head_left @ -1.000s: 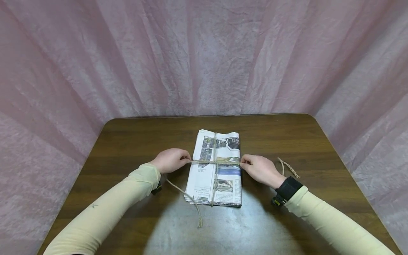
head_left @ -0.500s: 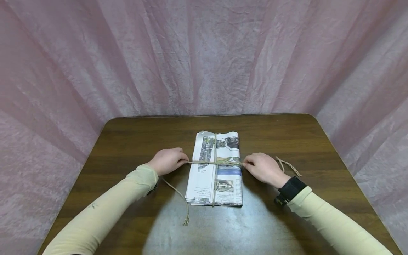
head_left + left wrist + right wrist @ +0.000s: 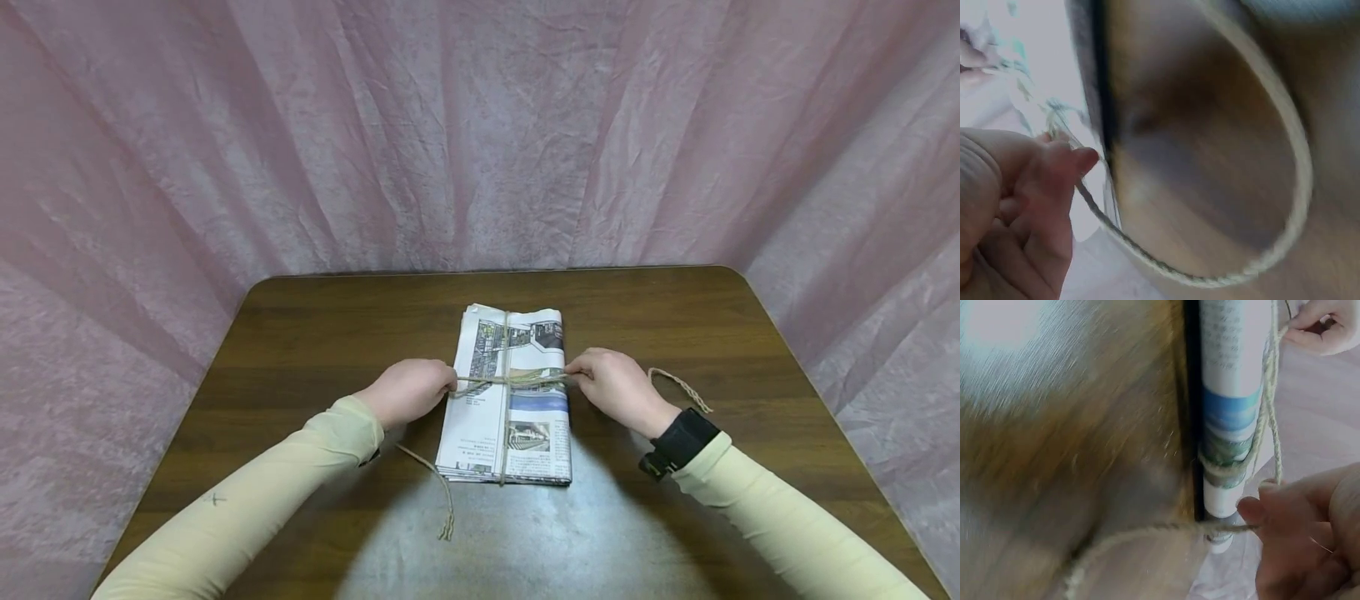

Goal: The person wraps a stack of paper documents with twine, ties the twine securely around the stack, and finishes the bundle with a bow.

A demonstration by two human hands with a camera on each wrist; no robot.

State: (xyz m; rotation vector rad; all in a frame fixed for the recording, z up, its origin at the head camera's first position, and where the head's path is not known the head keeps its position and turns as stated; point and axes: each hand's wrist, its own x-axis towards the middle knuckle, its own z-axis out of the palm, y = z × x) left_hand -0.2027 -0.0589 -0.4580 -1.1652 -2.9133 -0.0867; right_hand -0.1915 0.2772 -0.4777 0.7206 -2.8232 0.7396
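Nearest are two pale yellow sleeves, the left sleeve (image 3: 247, 508) bearing a small dark mark (image 3: 214, 500), the right sleeve (image 3: 795, 517) ending at a black wristband (image 3: 681, 437). A pale patch of reflected light lies on the near part of the surface (image 3: 337, 325), which is brown and wood-grained. The left tail of the string (image 3: 507, 382) comes out from below the left wrist and ends in a frayed tip near the front left corner of the newspapers (image 3: 480, 433). The left hand (image 3: 411, 390) is at their left edge, its grip pinching the string between thumb and fingers; in the left wrist view the string hangs from there in a wide curve. The right hand (image 3: 618, 387), at the right edge, pinches the string too, its grip closed with thumb against finger. Between the hands lie the newspapers, a folded stack flat on the surface, with string running lengthwise and crosswise over them and crossing near the middle. In the right wrist view a strand bends round their folded edge. Past the right wrist the other tail curves over the surface. Behind the rounded far corners hangs a pink curtain (image 3: 480, 142) in soft folds
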